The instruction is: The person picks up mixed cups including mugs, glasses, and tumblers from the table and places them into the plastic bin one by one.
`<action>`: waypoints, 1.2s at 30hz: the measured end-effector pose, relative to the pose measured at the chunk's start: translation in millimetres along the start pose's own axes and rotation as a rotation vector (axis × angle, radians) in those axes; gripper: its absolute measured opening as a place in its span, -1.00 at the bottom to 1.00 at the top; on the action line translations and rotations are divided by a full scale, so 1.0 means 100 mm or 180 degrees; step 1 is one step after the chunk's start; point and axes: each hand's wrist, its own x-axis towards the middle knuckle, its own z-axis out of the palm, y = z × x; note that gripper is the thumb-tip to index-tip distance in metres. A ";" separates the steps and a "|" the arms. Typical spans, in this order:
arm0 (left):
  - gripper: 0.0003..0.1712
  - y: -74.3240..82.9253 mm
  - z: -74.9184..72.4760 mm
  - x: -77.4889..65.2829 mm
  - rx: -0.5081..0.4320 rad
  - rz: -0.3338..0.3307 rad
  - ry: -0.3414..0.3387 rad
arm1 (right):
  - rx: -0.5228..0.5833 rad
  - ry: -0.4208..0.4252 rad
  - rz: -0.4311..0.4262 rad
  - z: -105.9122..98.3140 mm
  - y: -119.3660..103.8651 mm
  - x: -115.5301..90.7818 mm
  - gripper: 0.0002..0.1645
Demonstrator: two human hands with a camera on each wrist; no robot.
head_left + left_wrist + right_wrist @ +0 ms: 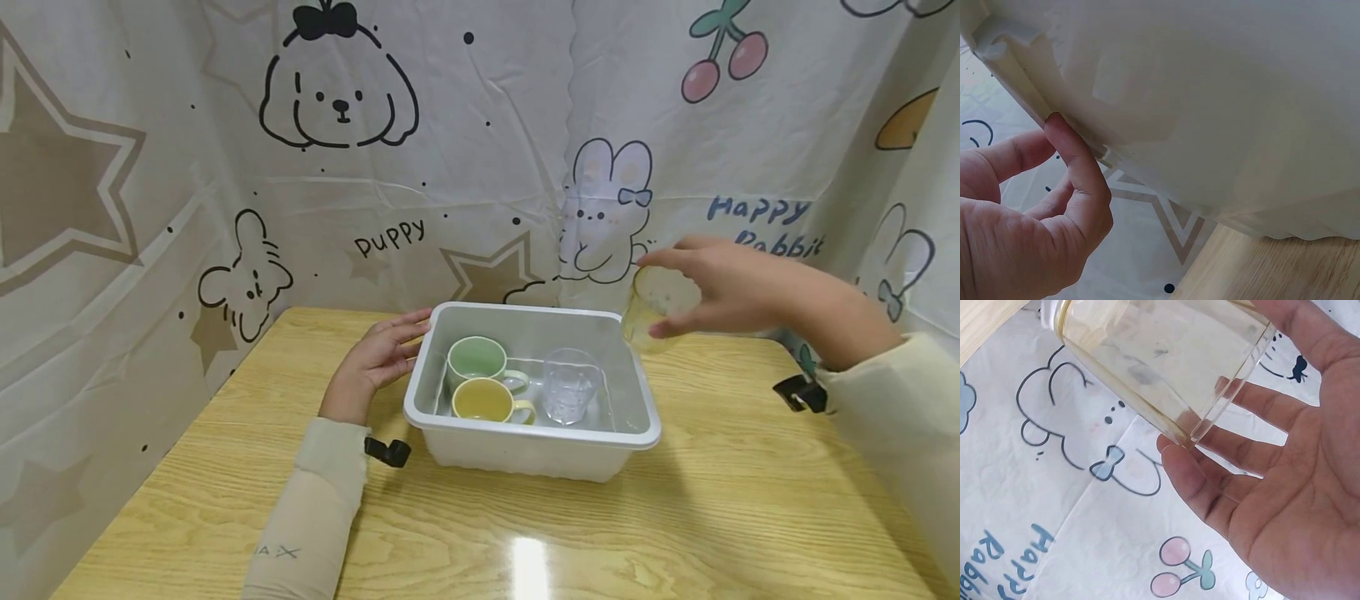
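My right hand [727, 287] grips a pale yellow drinking glass [647, 321] from above, fingers and thumb spread around its upper end. That glass overlaps the right rim of the grey-white plastic basin [525, 450] in the head view. At the basin's left side, the fingertips of my left hand [375, 358] touch the outside of the rim. Inside the basin are a green mug [476, 360], a yellow mug [483, 400] in front of it, and a clear glass [572, 387] on the right. In the right wrist view the yellow glass [1160, 356] appears tilted.
The basin stands on a wood-grain table [315, 333]. Behind it and along the left hangs a white printed curtain [480, 100] with cartoon animals and stars. Black wrist mounts [387, 452] sit at both sleeves.
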 end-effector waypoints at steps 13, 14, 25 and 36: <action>-0.41 0.01 0.00 -0.01 0.0035 -0.0001 0.0000 | 0.0086 0.0040 -0.0440 0.09 -0.25 -0.01 0.04; -0.41 0.01 0.00 -0.01 0.0034 0.0001 -0.0002 | 0.0081 0.0044 -0.0460 0.10 -0.27 -0.01 0.03; -0.43 0.01 0.00 0.00 0.0036 -0.0013 0.0056 | 0.0065 0.0033 -0.0864 0.31 -0.36 0.03 -0.05; -0.43 0.00 0.00 0.00 0.0061 0.0007 0.0036 | 0.0233 -0.0192 -0.0954 0.58 -0.42 0.09 -0.03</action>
